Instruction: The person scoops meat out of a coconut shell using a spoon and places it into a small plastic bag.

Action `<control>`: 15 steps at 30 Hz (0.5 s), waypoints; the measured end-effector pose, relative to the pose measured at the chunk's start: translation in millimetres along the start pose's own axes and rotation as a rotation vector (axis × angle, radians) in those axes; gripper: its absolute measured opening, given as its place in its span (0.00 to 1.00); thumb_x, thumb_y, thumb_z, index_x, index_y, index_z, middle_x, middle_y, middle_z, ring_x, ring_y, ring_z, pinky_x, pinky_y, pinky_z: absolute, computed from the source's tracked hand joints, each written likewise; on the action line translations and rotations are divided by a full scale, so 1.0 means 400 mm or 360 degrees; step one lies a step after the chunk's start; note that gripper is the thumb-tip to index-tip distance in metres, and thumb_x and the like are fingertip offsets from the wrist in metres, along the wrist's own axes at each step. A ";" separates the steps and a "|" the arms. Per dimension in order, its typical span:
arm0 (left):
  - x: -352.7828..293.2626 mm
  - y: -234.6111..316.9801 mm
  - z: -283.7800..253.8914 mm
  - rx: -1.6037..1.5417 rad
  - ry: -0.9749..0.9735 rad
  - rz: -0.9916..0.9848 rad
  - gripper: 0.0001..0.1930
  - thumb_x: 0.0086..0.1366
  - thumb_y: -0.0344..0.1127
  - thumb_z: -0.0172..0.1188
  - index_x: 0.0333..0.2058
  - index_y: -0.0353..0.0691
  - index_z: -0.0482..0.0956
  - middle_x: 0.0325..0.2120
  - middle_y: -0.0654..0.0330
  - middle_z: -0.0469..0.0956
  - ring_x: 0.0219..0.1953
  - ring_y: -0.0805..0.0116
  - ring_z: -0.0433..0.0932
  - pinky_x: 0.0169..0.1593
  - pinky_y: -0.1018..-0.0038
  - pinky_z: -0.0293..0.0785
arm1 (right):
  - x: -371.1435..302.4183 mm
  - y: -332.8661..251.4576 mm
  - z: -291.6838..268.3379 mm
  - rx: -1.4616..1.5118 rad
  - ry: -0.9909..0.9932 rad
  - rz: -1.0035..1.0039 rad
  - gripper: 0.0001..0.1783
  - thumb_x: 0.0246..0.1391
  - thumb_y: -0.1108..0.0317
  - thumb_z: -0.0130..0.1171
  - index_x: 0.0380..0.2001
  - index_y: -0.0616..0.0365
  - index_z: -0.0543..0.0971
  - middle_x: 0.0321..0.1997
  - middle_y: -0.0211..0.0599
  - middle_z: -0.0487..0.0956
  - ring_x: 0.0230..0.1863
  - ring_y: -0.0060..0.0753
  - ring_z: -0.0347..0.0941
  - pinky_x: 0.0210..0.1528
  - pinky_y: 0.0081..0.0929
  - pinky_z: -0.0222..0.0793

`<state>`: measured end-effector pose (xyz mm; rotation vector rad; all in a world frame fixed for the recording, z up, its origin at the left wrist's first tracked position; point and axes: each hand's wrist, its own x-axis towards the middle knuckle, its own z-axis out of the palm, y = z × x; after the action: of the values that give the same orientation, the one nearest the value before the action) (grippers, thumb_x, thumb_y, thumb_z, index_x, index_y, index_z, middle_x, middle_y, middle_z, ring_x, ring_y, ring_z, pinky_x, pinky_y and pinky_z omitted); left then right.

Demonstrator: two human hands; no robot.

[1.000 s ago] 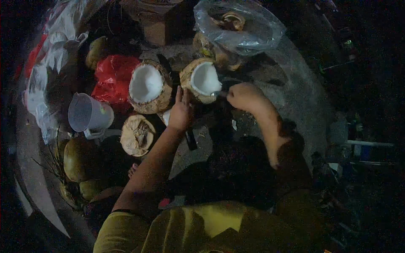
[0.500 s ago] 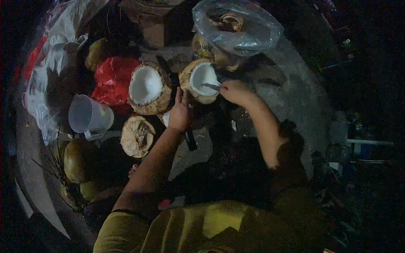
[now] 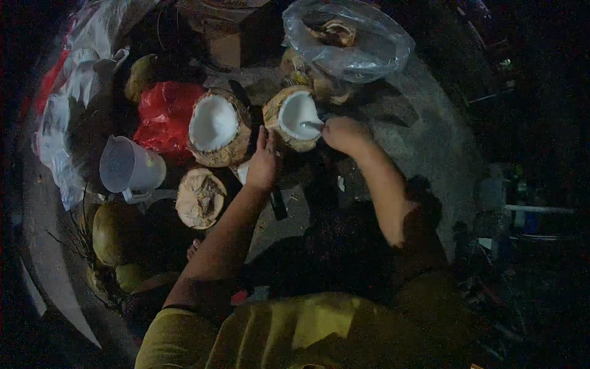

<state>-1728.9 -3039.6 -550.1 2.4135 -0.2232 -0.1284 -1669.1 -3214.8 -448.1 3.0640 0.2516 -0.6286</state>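
Observation:
My right hand is closed on a metal spoon, whose tip presses into the white flesh of an opened coconut half. My left hand lies along the lower left side of that half, its fingers stretched out. A long dark blade-like tool runs under the left hand and up between the two halves; its full shape is hidden. To the left, the second coconut half leans with its white hollow facing up. Nearer to me lies a pale cut piece of husk.
A clear plastic jug stands at the left, below a red plastic bag. Whole coconuts lie at the near left. At the far side are a clear bag with husk pieces and a cardboard box.
My right hand has shifted slightly, and the spoon's tip has moved to the right inside the coconut half. My left hand stays nearly in place.

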 end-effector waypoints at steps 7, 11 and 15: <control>-0.023 -0.029 -0.008 -0.0077 0.0083 0.0007 0.31 0.46 0.23 0.46 0.51 0.34 0.45 0.53 0.47 0.39 0.33 0.50 0.69 0.31 0.66 0.68 | -0.072 -0.061 -0.107 -0.0321 -0.0389 -0.0101 0.15 0.36 0.62 0.45 0.25 0.62 0.73 0.29 0.49 0.72 0.32 0.46 0.68 0.37 0.36 0.62; -0.020 -0.027 -0.004 -0.0034 0.0120 0.0106 0.31 0.46 0.23 0.45 0.51 0.34 0.45 0.52 0.46 0.39 0.33 0.50 0.69 0.31 0.67 0.68 | -0.031 -0.037 -0.066 -0.0077 -0.0064 -0.0152 0.15 0.39 0.61 0.43 0.25 0.61 0.73 0.28 0.47 0.71 0.32 0.47 0.67 0.35 0.36 0.62; -0.007 -0.010 0.000 -0.0059 0.0090 0.0082 0.32 0.45 0.20 0.44 0.51 0.35 0.44 0.53 0.47 0.39 0.32 0.51 0.69 0.29 0.67 0.68 | 0.029 -0.033 0.011 0.0194 0.0119 -0.0090 0.16 0.39 0.61 0.43 0.25 0.62 0.73 0.27 0.49 0.71 0.31 0.48 0.67 0.35 0.37 0.62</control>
<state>-1730.9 -3036.0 -552.8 2.3688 -0.2549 -0.0401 -1662.3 -3200.1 -456.2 3.2125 0.3134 -0.5516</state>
